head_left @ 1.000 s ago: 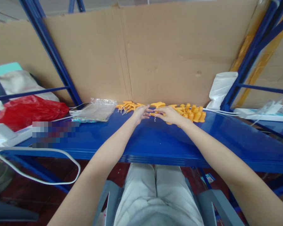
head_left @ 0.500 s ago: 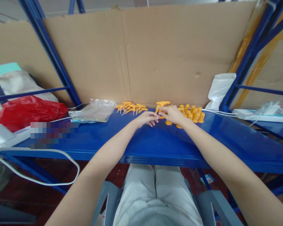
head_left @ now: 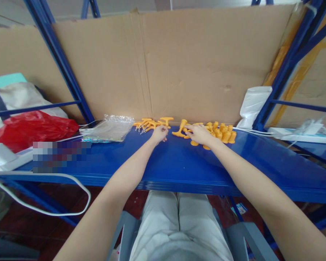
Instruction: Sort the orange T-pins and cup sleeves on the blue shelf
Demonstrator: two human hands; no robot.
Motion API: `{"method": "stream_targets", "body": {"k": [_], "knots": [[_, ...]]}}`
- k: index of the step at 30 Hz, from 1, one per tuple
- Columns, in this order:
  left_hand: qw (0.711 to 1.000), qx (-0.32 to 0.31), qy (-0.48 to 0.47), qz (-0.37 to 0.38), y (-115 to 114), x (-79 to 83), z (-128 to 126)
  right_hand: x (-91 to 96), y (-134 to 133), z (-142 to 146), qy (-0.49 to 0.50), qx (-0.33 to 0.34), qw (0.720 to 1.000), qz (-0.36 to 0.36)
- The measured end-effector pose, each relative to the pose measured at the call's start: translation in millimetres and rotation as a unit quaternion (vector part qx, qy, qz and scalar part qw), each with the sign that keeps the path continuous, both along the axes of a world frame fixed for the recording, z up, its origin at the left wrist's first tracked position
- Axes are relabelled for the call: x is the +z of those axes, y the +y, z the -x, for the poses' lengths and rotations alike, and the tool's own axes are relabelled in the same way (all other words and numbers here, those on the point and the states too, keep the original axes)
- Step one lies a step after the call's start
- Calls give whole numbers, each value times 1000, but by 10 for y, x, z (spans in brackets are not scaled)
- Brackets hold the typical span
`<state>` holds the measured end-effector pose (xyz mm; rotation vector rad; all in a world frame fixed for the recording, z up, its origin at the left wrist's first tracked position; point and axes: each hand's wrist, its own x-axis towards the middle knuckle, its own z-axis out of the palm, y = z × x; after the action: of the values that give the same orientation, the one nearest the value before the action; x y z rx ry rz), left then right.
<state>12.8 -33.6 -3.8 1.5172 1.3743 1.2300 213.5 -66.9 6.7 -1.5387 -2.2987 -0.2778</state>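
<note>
My left hand (head_left: 159, 135) is closed at the near edge of a pile of orange T-handled corkscrews (head_left: 144, 124) with metal spirals. A corkscrew (head_left: 166, 119) rises from its fingertips, handle up; its spiral is hidden. My right hand (head_left: 199, 134) is bent over a group of orange tube-shaped sleeves (head_left: 226, 135), with orange plastic showing between thumb and fingers, mostly hidden by them. Just left of those fingertips leans an orange T-shaped piece (head_left: 180, 129), its crossbar low and a round end up. Flat round orange ends (head_left: 194, 143) show below the right hand.
The blue metal shelf (head_left: 176, 166) serves as the work surface, with a cardboard sheet (head_left: 192, 65) behind. On the left are clear plastic bags (head_left: 108, 128) and a red bag (head_left: 35, 128). A white pouch (head_left: 254, 107) leans near the right post; white cables run along the back.
My left hand has moved left, away from the right hand, to the corkscrew pile, where a handle now stands raised. The T-shaped piece by my right hand has tipped over and sits lower.
</note>
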Motion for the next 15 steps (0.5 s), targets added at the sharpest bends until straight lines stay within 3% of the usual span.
{"method": "stream_targets", "body": {"k": [5,10,15], "knots": [[984,57,164,-27,195,-78,181,11,-27,47,-16,-7,1000,9],[968,49,246,11,284,-105,216,15,-60,87,-36,-12,999,30],[977,52,200,51,270,-99,213,9,-52,83,-32,-12,999,28]]}}
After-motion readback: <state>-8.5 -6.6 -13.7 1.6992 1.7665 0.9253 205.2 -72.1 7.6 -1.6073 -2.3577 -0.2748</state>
